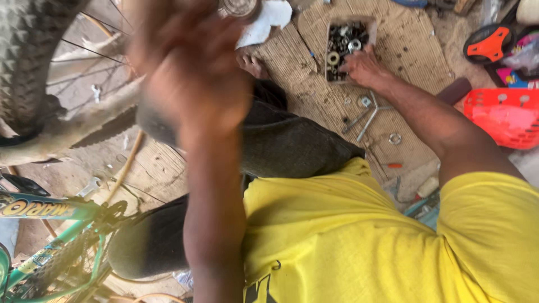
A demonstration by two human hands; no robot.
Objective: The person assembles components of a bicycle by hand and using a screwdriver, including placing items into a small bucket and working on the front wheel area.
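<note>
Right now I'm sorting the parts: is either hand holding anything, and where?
Right hand reaches into the parts box; grip hidden. Left hand too blurred to tell.

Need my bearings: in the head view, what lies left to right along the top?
Knobby bicycle tyre → raised, blurred left hand → box of nuts and washers with the right hand at its edge → orange plastic basket.

The left hand [191, 62] is raised close to the camera, blurred, fingers spread. The right hand [364, 67] reaches far forward, arm outstretched, fingers curled downward.
</note>
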